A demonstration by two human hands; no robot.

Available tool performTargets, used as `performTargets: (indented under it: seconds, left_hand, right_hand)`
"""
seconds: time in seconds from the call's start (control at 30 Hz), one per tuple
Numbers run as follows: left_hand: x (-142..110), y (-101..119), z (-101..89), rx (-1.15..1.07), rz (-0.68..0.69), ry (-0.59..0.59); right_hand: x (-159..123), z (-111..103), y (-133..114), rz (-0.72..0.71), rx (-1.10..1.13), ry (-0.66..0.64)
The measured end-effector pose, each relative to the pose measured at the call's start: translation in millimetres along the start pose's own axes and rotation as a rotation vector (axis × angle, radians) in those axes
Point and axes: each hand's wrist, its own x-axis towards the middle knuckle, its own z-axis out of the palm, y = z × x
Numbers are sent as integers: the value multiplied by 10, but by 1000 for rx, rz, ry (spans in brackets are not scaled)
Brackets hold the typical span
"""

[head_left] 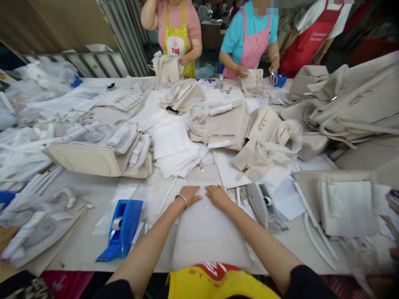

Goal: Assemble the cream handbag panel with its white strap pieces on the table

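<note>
A flat, pale beige bag (208,236) lies in front of me, and a thin white sheet seems to cover its near part. A small gold-coloured metal fitting (201,168) shows beyond my fingers, near its far end. My left hand (189,195), with a silver bracelet at the wrist, rests on the bag's far left part, fingers stretched out. Opposite it, my right hand (218,197) lies on the far right part, its fingers also extended. Neither hand grips anything. The two hands are a short gap apart, thumbs toward each other.
A blue tape dispenser (124,228) stands left of the bag, a grey tape dispenser (262,203) right. White sheets (173,143) and beige handbags (84,155) crowd the table beyond. Across it stand several people in aprons; one holds a bag (166,68). Another hand (8,237) shows at far left.
</note>
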Motion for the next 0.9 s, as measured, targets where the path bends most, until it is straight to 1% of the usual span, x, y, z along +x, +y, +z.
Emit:
performTargets:
  seconds: [0.1,0.13,0.2,0.27,0.3,0.33,0.37,0.4,0.43,0.5,0.57,0.6,0.67,0.8,0.9]
  left_hand:
    - [108,-17,-39,73,-42,-71]
    - [130,-11,-64,103,-53,-71]
    - [133,24,-122,151,-45,-12]
    - [94,80,-163,180,29,53]
    - [74,108,-169,183,91,49]
    - [62,129,-163,170,139,-10]
    - [62,139,-146,143,140,-90]
    - [74,139,-120,101,94,-158]
    - [97,130,-88,53,56,-196]
    - [160,98,-20,-3,7,-240]
    - [226,71,27,-13,-1,-250]
    - [251,66,34,-8,1,-249]
    - [270,82,11,6,3,-243]
    - [185,143,-126,39,10,-279]
    - [189,53,-189,-5,-9,-231]
  right_hand:
    - [15,43,30,12,-26,51]
    - [26,44,28,16,-36,58]
    - [37,49,5,20,-55,56]
    - [25,87,-15,23,-82,59]
    - [14,125,-9,24,-98,65]
    - [8,178,15,13,-108,81]
    - [10,242,58,-18,-108,98]
    - [24,314,118,-54,-97,87]
    - [50,386,189,-88,-89,74]
    - [123,510,336,-145,-79,51]
    - [197,571,439,-182,-67,20]
    - [223,568,460,-187,-60,0]
    - [237,495,436,-172,-50,-44]
    - [162,204,193,-96,-22,-136]
    - [202,57,31,-11,9,-131]
